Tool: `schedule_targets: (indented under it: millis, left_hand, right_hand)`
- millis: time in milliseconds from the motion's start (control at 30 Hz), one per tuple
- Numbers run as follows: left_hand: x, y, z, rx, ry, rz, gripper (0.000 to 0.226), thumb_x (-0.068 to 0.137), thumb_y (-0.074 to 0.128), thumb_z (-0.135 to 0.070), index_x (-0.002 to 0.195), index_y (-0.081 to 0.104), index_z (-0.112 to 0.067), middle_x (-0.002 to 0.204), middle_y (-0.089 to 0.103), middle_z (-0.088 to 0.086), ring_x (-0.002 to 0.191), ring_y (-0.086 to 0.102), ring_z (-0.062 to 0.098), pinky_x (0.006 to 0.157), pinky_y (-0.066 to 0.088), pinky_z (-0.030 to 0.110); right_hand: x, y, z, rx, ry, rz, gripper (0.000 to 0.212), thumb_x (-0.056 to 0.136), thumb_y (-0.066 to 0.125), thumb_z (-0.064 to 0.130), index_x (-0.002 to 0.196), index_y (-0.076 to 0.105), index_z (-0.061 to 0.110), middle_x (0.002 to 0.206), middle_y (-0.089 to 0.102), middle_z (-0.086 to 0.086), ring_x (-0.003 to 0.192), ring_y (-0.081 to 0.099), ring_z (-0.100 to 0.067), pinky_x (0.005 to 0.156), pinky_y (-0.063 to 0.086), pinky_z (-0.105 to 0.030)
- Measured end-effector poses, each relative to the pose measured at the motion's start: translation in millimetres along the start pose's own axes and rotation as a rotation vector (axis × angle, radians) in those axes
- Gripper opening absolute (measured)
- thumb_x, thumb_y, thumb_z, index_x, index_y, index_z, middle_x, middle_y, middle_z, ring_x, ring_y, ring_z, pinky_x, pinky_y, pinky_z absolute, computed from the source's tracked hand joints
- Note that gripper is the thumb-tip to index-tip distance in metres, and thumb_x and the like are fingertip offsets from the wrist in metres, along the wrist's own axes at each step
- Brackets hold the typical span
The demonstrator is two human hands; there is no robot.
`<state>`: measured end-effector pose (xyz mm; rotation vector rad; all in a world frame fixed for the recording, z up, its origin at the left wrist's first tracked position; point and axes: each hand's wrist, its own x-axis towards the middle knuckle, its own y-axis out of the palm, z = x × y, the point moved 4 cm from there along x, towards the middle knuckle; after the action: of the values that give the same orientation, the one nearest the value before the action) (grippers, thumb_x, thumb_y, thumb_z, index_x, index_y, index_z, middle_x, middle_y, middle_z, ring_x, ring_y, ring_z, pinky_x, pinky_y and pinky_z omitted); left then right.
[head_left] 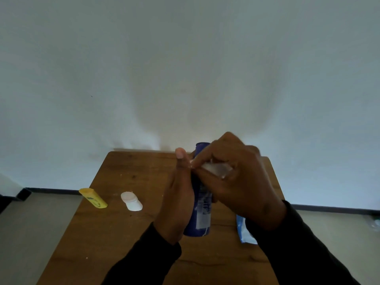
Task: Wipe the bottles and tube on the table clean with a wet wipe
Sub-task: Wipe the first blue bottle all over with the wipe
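My left hand (pixel 178 200) grips a tall dark blue bottle (pixel 202 212) from its left side and holds it above the wooden table (pixel 107 233). My right hand (pixel 238 177) presses a white wet wipe (pixel 216 168) against the bottle's upper part, just below its blue cap. A yellow tube (pixel 93 198) lies on the table at the left edge. Beside it, to the right, lies a small white bottle (pixel 131 201) with a pinkish cap.
A blue and white wipes packet (pixel 243 231) lies on the table under my right forearm. The table stands against a plain pale wall (pixel 185 68). Light floor shows on both sides, with a dark skirting strip along the wall.
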<state>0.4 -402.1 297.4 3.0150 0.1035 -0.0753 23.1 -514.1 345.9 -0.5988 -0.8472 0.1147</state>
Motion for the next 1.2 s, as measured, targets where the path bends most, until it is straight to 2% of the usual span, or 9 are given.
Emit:
schedule_targets:
  millis: [167, 333, 500, 567, 667, 800, 967, 1100, 1200]
  left_hand:
    - [-2, 8, -5, 0.024, 0.055, -0.021, 0.066, 0.085, 0.021, -0.063, 0.084, 0.07, -0.019, 0.078, 0.07, 0.023, 0.072, 0.069, 0.041, 0.059, 0.059, 0.042]
    - [-1, 2, -4, -0.025, 0.046, 0.001, 0.066, 0.088, 0.018, -0.06, 0.087, 0.067, -0.016, 0.068, 0.071, 0.005, 0.064, 0.07, 0.017, 0.055, 0.056, 0.024]
    - [-3, 5, 3, -0.203, -0.136, 0.15, 0.085, 0.075, 0.023, -0.079, 0.089, 0.072, -0.01, 0.075, 0.066, 0.021, 0.061, 0.064, 0.028, 0.063, 0.055, 0.036]
    - [-2, 4, 6, -0.285, -0.158, 0.193, 0.09, 0.075, 0.024, -0.083, 0.096, 0.07, -0.008, 0.077, 0.064, 0.022, 0.063, 0.062, 0.03, 0.069, 0.052, 0.037]
    - [0, 0, 7, -0.317, -0.167, 0.188, 0.087, 0.079, 0.02, -0.081, 0.088, 0.071, -0.011, 0.072, 0.063, 0.018, 0.058, 0.062, 0.027, 0.061, 0.053, 0.035]
    - [0, 6, 5, -0.416, -0.22, 0.269, 0.094, 0.071, 0.027, -0.087, 0.103, 0.068, -0.009, 0.08, 0.061, 0.019, 0.061, 0.061, 0.025, 0.061, 0.053, 0.031]
    - [2, 3, 2, -0.535, -0.18, 0.228, 0.091, 0.077, 0.024, -0.082, 0.129, 0.064, -0.019, 0.08, 0.059, 0.014, 0.061, 0.059, 0.024, 0.063, 0.052, 0.034]
    - [-3, 8, 4, -0.486, -0.24, 0.238, 0.089, 0.077, 0.023, -0.081, 0.099, 0.071, -0.01, 0.074, 0.059, 0.018, 0.057, 0.059, 0.025, 0.055, 0.054, 0.031]
    - [-4, 9, 1, -0.491, -0.247, 0.24, 0.089, 0.077, 0.025, -0.081, 0.1, 0.069, -0.007, 0.076, 0.058, 0.018, 0.056, 0.059, 0.024, 0.054, 0.055, 0.03]
  right_hand:
    - [7, -1, -6, -0.06, 0.046, -0.157, 0.012, 0.077, 0.078, 0.007, 0.08, 0.072, 0.016, 0.078, 0.066, 0.015, 0.075, 0.059, -0.012, 0.064, 0.049, -0.027]
    - [-3, 0, 0, 0.123, -0.037, -0.007, 0.009, 0.078, 0.082, 0.011, 0.081, 0.074, 0.014, 0.083, 0.072, 0.008, 0.081, 0.065, -0.019, 0.067, 0.054, -0.041]
    - [1, -16, -23, 0.077, 0.103, -0.177, 0.012, 0.084, 0.075, 0.028, 0.082, 0.07, 0.017, 0.08, 0.066, 0.008, 0.071, 0.059, -0.012, 0.06, 0.051, -0.034]
    - [-4, -18, -24, 0.18, 0.111, -0.086, 0.014, 0.084, 0.079, 0.025, 0.083, 0.071, 0.014, 0.084, 0.068, 0.002, 0.069, 0.064, -0.011, 0.059, 0.052, -0.028]
    - [-9, -13, -17, 0.291, 0.1, 0.041, 0.012, 0.082, 0.084, 0.021, 0.084, 0.073, 0.016, 0.089, 0.07, -0.003, 0.075, 0.07, -0.015, 0.061, 0.057, -0.032]
    - [-5, -17, -31, 0.099, 0.125, -0.154, 0.012, 0.084, 0.076, 0.029, 0.084, 0.071, 0.018, 0.083, 0.068, 0.007, 0.073, 0.061, -0.01, 0.062, 0.052, -0.031]
    - [-14, -23, -24, 0.207, 0.015, -0.025, 0.01, 0.083, 0.08, 0.016, 0.084, 0.07, 0.016, 0.083, 0.071, 0.003, 0.076, 0.068, -0.017, 0.064, 0.054, -0.037]
    - [-11, -17, -23, 0.412, 0.135, -0.056, 0.011, 0.085, 0.08, 0.013, 0.086, 0.07, 0.009, 0.09, 0.072, -0.008, 0.066, 0.071, -0.018, 0.057, 0.058, -0.039]
    - [-11, -19, -27, 0.2, 0.118, -0.128, 0.012, 0.085, 0.077, 0.024, 0.087, 0.071, 0.015, 0.086, 0.073, -0.002, 0.074, 0.069, -0.014, 0.064, 0.056, -0.034]
